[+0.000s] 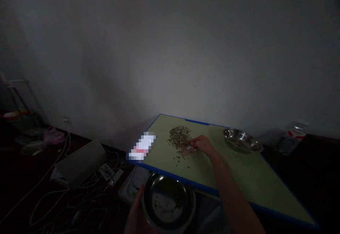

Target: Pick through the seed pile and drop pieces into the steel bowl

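My left hand (136, 209) grips the left rim of a round metal bowl (170, 205), held just below the front edge of the light green tabletop (207, 177). A few small dark bits lie in the bottom of this bowl. On the tabletop, a loose pile of small brown and dark grains (179, 136) is spread out, with stray grains toward the front edge. My right hand (200, 144) is at the right side of the pile, its fingers closed. Something pale and blurred shows under the fingertips, too unclear to name.
A second metal bowl (242, 141) stands on the table's right side. At the left end lies a bright, pixelated rectangle (142, 147). Cables, a power strip (116, 178) and a grey box (79, 163) are on the floor at left. A wall rises behind the table.
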Demonstrator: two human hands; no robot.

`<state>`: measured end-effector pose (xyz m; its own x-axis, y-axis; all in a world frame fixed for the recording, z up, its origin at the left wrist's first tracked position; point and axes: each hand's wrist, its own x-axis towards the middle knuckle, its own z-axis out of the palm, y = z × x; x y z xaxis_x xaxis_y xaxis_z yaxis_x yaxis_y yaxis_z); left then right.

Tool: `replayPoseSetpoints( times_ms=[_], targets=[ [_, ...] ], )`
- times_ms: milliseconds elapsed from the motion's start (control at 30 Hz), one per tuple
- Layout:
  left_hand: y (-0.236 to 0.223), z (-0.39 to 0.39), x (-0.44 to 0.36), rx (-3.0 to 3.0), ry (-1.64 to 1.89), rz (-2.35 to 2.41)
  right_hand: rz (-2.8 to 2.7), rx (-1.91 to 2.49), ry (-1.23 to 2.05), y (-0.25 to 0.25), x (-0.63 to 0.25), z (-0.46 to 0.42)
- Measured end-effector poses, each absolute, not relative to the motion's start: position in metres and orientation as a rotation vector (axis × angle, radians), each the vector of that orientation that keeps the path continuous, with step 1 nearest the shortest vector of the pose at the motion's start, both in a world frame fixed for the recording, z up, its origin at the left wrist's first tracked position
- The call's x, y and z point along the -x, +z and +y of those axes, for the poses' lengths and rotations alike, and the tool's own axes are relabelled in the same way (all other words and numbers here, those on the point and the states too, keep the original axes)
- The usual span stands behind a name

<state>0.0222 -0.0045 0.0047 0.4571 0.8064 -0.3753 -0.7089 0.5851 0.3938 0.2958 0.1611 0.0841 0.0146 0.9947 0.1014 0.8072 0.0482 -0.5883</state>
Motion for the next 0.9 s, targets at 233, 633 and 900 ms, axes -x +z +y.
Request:
replayPoseSetpoints(
  times_ms=[233,633,900],
  targets=[
    [-0.002,-0.004,-0.023,-0.192,1.002,0.541,-1.864,1.806,0.528,0.083,-0.295,0.161],
    [0.000,-0.005,-0.019,-0.145,0.916,0.519,-1.529,1.889,-0.046,0.072,-0.313,0.073],
    [-0.001,-0.005,-0.023,-0.227,0.988,0.664,-1.625,2.022,-0.470,0.048,-0.306,0.042]
  ],
)
